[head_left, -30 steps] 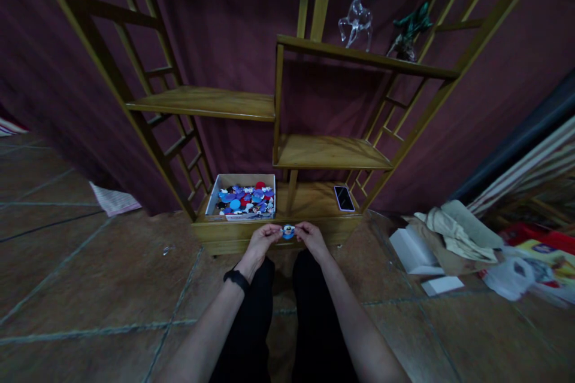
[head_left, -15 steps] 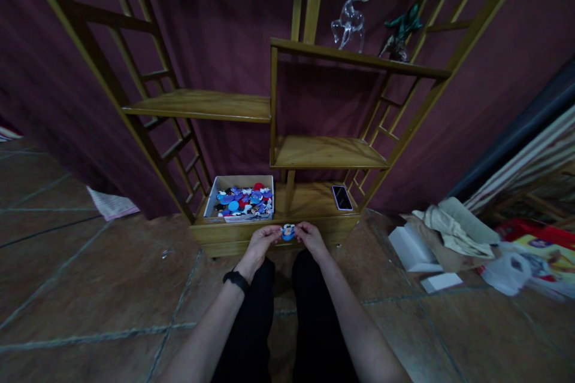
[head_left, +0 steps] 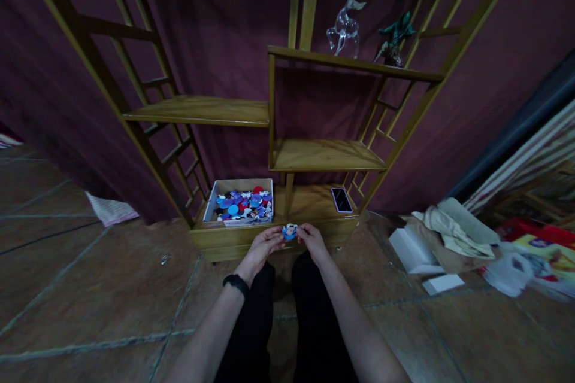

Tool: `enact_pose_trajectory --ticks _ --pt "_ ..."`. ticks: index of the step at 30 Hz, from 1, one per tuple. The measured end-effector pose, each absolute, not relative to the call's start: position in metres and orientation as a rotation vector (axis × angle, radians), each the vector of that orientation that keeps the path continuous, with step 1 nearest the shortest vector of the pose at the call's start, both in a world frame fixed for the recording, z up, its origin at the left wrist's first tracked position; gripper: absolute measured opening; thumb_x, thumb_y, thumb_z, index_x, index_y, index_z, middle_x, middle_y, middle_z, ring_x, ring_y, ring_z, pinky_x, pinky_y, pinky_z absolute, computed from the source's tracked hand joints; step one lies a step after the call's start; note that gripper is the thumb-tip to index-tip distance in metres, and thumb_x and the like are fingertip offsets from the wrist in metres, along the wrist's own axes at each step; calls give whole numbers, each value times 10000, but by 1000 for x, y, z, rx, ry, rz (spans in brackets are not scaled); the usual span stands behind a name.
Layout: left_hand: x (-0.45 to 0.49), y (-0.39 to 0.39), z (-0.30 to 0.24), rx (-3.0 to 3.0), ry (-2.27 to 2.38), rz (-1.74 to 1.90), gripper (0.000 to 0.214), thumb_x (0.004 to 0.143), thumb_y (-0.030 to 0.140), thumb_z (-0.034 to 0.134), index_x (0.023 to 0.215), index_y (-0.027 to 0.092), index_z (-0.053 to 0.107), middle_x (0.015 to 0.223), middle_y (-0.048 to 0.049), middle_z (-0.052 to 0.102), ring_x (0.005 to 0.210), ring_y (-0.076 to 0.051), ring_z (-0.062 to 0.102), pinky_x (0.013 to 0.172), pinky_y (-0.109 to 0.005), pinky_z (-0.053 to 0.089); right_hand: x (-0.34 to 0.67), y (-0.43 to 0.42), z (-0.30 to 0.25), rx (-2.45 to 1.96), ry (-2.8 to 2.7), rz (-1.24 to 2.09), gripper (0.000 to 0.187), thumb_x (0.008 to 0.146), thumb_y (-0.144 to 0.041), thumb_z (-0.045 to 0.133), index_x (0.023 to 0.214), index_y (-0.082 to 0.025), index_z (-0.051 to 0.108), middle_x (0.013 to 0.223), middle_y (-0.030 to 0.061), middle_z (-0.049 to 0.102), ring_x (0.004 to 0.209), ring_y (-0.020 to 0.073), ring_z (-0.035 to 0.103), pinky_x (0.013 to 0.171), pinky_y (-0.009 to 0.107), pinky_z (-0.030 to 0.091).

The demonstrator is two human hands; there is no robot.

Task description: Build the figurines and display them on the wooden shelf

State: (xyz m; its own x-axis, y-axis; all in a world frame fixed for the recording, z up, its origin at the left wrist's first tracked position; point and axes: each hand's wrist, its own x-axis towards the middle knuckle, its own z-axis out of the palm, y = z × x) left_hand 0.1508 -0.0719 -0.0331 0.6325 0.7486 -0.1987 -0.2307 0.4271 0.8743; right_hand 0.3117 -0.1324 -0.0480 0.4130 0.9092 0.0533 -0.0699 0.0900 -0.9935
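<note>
Just below the middle of the frame, the left hand [head_left: 263,245] and the right hand [head_left: 311,238] meet over the person's dark trouser legs. Each pinches one side of a small round blue badge [head_left: 289,231] with its fingertips, so the badge sits between the two hands, in front of the lowest board of a wooden shelf unit [head_left: 323,155]. A black wristband [head_left: 236,282] circles the left wrist. Just above and left of the hands, a white box [head_left: 238,183] full of blue, red and white badges stands on that lowest board. A dark phone [head_left: 342,199] lies flat on the same board, up and to the right of the hands. On the top shelf, in the upper middle of the frame, stand a clear glass figurine [head_left: 344,25] and a green figurine [head_left: 394,39] beside it. At the right edge, white boxes [head_left: 408,248], a crumpled cloth [head_left: 453,227] and a plastic bag [head_left: 507,272] lie on the tiled floor [head_left: 90,287].
</note>
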Motion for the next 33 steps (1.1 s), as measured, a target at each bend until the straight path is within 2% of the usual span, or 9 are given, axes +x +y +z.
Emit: enact_pose_trajectory --ticks 7,15,19,26,33 --pt "152 -65 -38 967 730 705 436 564 236 781 968 148 642 872 -78 690 734 -134 627 669 -221 453 307 -127 -54 -1367 -998 837 237 701 -430 595 700 -195 569 586 -34 528 541 109 463 549 231 381" --pt "152 -62 -33 1022 771 668 399 538 266 788 902 165 658 824 -55 691 718 -137 621 662 -222 443 300 -129 -47 -1493 -1126 577 207 654 -341 670 785 -205 585 785 -8 555 707 137 519 646 244 410" --pt "152 -63 -29 1038 763 646 393 537 273 788 891 167 657 833 -56 686 715 -135 614 648 -221 439 300 -133 -39 -1522 -1181 557 176 665 -284 664 819 -222 606 841 2 543 769 154 541 680 256 422" --pt "150 -68 -24 1130 743 628 391 573 331 762 913 171 654 799 -49 676 712 -135 607 632 -220 432 302 -138 -29 -1501 -1261 565 146 669 -248 649 814 -242 641 846 9 560 794 175 552 703 272 429" --pt "154 -68 -23 1088 808 625 514 573 437 737 1001 176 623 776 -53 672 648 -145 611 585 -236 426 308 -138 -35 -1464 -1243 602 116 677 -340 631 735 -239 632 779 14 576 735 199 567 651 308 443"
